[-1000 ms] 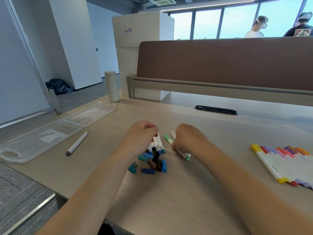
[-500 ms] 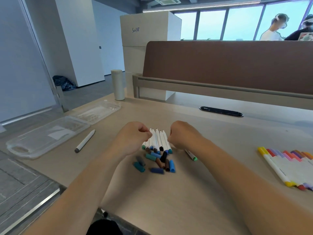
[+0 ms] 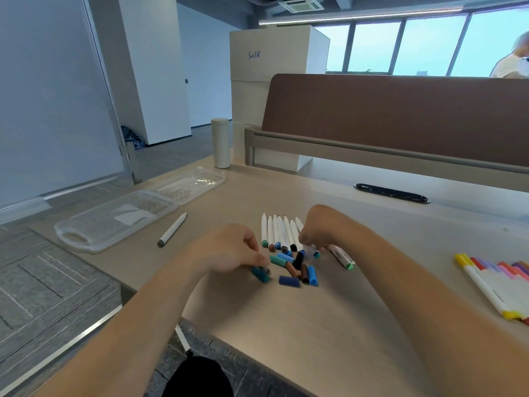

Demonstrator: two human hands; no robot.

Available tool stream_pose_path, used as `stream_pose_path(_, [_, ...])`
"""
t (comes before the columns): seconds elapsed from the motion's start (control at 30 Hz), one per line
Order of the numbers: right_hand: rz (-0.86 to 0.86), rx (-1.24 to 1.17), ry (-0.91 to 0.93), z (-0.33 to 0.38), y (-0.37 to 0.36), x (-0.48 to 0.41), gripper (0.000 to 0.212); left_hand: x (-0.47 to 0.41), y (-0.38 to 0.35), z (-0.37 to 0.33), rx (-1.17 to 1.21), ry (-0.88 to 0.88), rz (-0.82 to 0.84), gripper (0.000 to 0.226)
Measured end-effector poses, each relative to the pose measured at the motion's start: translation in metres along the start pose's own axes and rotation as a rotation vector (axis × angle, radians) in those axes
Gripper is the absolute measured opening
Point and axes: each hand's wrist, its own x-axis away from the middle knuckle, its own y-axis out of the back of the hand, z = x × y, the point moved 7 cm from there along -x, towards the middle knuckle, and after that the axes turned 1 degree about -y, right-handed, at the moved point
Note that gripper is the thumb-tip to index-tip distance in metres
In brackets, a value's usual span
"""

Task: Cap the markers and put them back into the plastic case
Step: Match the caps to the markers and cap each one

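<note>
Left hand [image 3: 229, 249] has dropped from the marker row [image 3: 279, 233] to pinch a teal cap [image 3: 261, 275]; beside it, right hand [image 3: 317, 229] curls over the row's end, grip unclear.

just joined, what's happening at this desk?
A person is sorting uncapped markers. The left hand pinches a teal cap at the edge of the loose caps on the desk. The right hand curls over the near ends of the row of uncapped markers; whether it grips one is unclear. The clear plastic case lies open on the left, apart from both hands. More coloured markers lie on the right.
</note>
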Motion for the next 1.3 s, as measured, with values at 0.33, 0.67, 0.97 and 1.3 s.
stream_pose_path(0.33, [-0.021,-0.213,0.089,0.007,0.0,0.032,0.024,0.008,-0.017,-0.009,-0.129,-0.18,0.059,0.015])
stream_pose_path(0.67, [-0.006,-0.507,0.251,0.014,-0.004,0.049,0.014,0.008,0.007,0.002,0.541,-0.094,-0.227,0.012])
stream_pose_path(0.97, [0.15,-0.723,0.371,0.016,-0.017,0.06,0.017,-0.005,0.006,0.01,1.281,0.115,-0.411,0.01])
stream_pose_path(1.3, [0.16,-0.688,0.372,0.011,-0.018,0.064,0.011,-0.015,0.001,0.006,1.316,0.127,-0.434,0.003])
